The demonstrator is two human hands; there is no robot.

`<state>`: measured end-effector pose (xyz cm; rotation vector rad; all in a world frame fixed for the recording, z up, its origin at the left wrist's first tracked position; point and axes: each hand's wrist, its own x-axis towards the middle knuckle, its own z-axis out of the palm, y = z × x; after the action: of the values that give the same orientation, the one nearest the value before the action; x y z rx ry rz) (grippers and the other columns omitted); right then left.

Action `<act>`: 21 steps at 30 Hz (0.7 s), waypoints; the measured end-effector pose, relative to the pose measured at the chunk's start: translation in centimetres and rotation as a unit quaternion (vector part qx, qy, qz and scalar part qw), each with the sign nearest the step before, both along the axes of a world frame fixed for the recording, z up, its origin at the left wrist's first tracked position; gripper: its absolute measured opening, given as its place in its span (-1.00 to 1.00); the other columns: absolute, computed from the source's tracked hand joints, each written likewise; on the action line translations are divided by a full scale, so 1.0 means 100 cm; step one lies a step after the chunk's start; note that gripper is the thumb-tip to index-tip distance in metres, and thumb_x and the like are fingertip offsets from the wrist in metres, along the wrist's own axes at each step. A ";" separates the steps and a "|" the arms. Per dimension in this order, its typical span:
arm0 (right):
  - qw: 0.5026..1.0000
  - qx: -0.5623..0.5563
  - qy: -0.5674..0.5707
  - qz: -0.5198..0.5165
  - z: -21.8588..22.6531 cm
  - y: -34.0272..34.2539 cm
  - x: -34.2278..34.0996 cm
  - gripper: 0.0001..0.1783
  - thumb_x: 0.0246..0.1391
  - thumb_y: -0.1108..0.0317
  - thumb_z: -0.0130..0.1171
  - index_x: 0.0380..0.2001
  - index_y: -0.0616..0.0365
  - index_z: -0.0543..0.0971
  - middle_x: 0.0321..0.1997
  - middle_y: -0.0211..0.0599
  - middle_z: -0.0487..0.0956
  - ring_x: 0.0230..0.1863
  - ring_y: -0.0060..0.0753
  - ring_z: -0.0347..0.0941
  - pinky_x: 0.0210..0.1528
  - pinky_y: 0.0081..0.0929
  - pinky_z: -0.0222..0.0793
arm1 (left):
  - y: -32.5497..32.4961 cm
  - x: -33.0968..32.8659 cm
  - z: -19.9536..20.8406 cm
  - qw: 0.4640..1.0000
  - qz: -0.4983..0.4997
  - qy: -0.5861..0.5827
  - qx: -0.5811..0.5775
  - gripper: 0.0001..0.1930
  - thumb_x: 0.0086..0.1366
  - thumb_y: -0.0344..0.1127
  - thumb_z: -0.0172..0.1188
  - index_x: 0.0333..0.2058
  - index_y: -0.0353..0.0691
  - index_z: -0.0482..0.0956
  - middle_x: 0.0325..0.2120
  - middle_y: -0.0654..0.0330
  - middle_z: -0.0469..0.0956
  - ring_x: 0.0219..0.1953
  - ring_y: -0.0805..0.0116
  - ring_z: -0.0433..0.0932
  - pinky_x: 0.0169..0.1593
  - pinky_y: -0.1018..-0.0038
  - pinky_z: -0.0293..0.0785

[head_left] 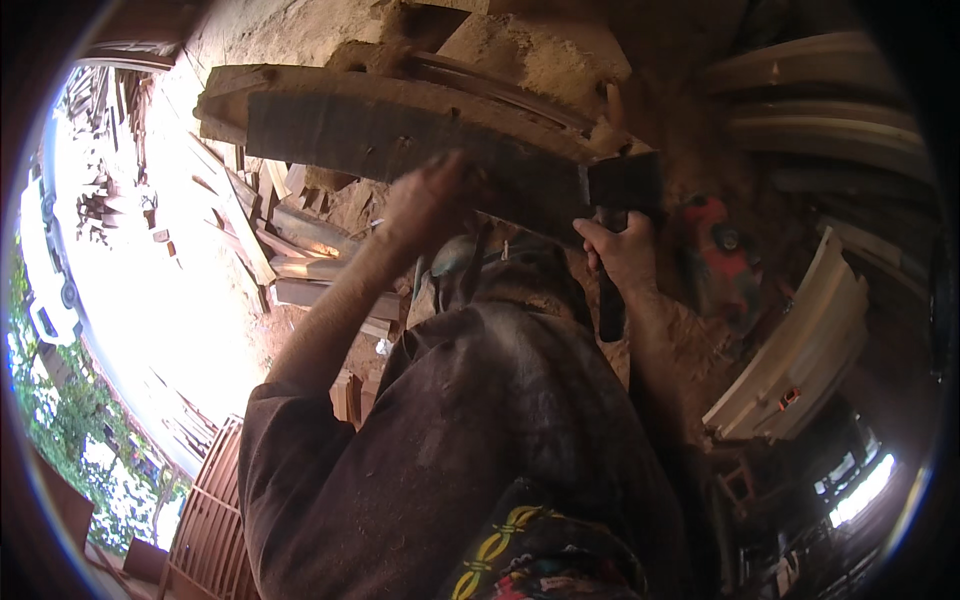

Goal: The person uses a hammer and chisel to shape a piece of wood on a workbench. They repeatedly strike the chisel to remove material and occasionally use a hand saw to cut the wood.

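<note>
My right hand [625,245] is wrapped round the dark handle of a short tool [625,182] with a broad, blocky black head. Whether it is a mallet or a hatchet I cannot tell. Its head is up against the right part of a long dark board [340,135], which lies across in front of me. Over the board's near edge is my left hand [440,190], smeared and in shadow, so its fingers do not show clearly. Behind the dark board runs a long curved piece of pale wood [225,100], dusted with sawdust.
Sawdust [560,55] lies heaped beyond the boards. Wood offcuts [290,235] are piled at the left. A red and black object [715,250] sits to the right, near a pale curved panel [800,340] bearing a small orange item [789,400]. Stacked boards [820,110] stand far right.
</note>
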<state>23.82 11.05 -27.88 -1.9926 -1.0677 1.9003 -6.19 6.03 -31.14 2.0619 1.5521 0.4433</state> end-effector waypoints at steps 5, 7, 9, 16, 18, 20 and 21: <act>0.999 0.040 0.005 0.006 -0.006 -0.004 0.004 -0.70 0.08 0.31 0.43 -0.42 0.25 0.51 -0.53 -0.31 0.58 -0.65 -0.57 0.47 -0.58 -0.54 0.42 | 0.046 -0.053 0.005 0.954 0.298 -0.026 0.020 -0.75 0.29 -0.26 0.44 -0.14 -0.17 0.61 -0.38 0.07 0.70 -0.29 0.06 0.75 -0.21 0.22 0.69; 0.998 0.058 0.003 -0.019 -0.006 -0.005 0.001 -0.72 0.09 0.30 0.44 -0.47 0.20 0.53 -0.56 -0.37 0.56 -0.67 -0.59 0.45 -0.60 -0.56 0.35 | 0.051 -0.046 0.034 0.940 0.330 -0.076 0.045 -0.72 0.26 -0.26 0.47 -0.12 -0.19 0.64 -0.37 0.07 0.72 -0.28 0.10 0.76 -0.18 0.25 0.69; 0.997 0.070 0.005 -0.035 -0.002 -0.009 -0.004 -0.72 0.10 0.30 0.46 -0.49 0.17 0.55 -0.57 -0.40 0.55 -0.67 -0.60 0.43 -0.60 -0.57 0.32 | 0.037 -0.023 0.055 0.947 0.249 -0.203 -0.029 -0.70 0.21 -0.26 0.49 -0.13 -0.14 0.64 -0.33 0.06 0.72 -0.28 0.10 0.76 -0.18 0.24 0.70; 0.975 0.183 -0.052 -0.113 0.015 -0.058 -0.011 -0.71 0.08 0.30 0.50 -0.43 0.21 0.57 -0.50 -0.43 0.58 -0.58 -0.64 0.44 -0.52 -0.55 0.35 | -0.015 0.079 0.051 0.943 -0.181 -0.268 0.077 -0.54 -0.13 -0.29 0.51 -0.16 -0.11 0.66 -0.23 0.18 0.69 -0.19 0.11 0.71 -0.10 0.20 0.65; 0.965 0.213 -0.059 -0.139 0.024 -0.079 -0.010 -0.72 0.08 0.31 0.51 -0.43 0.20 0.58 -0.49 -0.46 0.58 -0.55 -0.66 0.44 -0.50 -0.54 0.34 | -0.019 0.086 0.045 0.928 -0.202 -0.298 0.096 -0.53 -0.15 -0.31 0.48 -0.16 -0.13 0.65 -0.25 0.19 0.67 -0.19 0.09 0.70 -0.08 0.18 0.63; 0.961 0.222 -0.032 -0.162 0.027 -0.098 -0.005 -0.73 0.08 0.31 0.52 -0.43 0.19 0.59 -0.48 -0.49 0.58 -0.53 -0.67 0.44 -0.49 -0.53 0.34 | -0.019 0.086 0.040 0.918 -0.192 -0.320 0.136 -0.53 -0.16 -0.34 0.45 -0.15 -0.14 0.64 -0.26 0.17 0.65 -0.19 0.06 0.69 -0.06 0.16 0.62; 0.956 0.225 -0.058 -0.180 0.032 -0.108 -0.006 -0.73 0.08 0.31 0.52 -0.43 0.19 0.60 -0.49 -0.50 0.58 -0.54 -0.67 0.44 -0.49 -0.53 0.33 | -0.020 0.084 0.038 0.917 -0.201 -0.318 0.130 -0.54 -0.15 -0.35 0.44 -0.15 -0.15 0.64 -0.26 0.15 0.66 -0.18 0.06 0.68 -0.06 0.16 0.61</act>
<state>23.20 0.29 -24.66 -1.8862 -0.9717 1.2409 2.21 4.05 -27.30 2.0542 0.6954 1.0725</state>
